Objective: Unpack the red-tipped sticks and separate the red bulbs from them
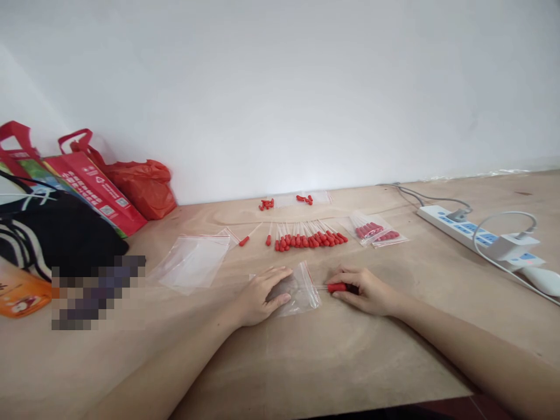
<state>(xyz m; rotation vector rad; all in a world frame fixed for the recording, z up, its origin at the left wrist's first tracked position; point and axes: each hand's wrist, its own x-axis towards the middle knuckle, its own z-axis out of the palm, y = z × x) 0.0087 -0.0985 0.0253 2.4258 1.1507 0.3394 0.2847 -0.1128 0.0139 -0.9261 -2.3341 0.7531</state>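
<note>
My right hand (361,290) is closed around a dropper (336,287) with a red rubber bulb. Its thin clear tube points left, at the mouth of a clear zip-lock bag (301,297). The bag lies on the table with its red-lined opening toward the right hand. On the bag's left part rests my left hand (262,294), thumb and fingers gripping the plastic. Just beyond the hands, several red-bulbed droppers (306,239) lie in a row. To their right sit filled zip-lock bags (371,230) of droppers.
Flat zip-lock bags (192,262) lie on the left. Loose red bulbs (266,205) and a bag with thin tubes (284,200) are near the wall. A power strip (476,233) with cables stands right. Shopping bags (96,186) and a black cloth item (65,233) crowd the far left.
</note>
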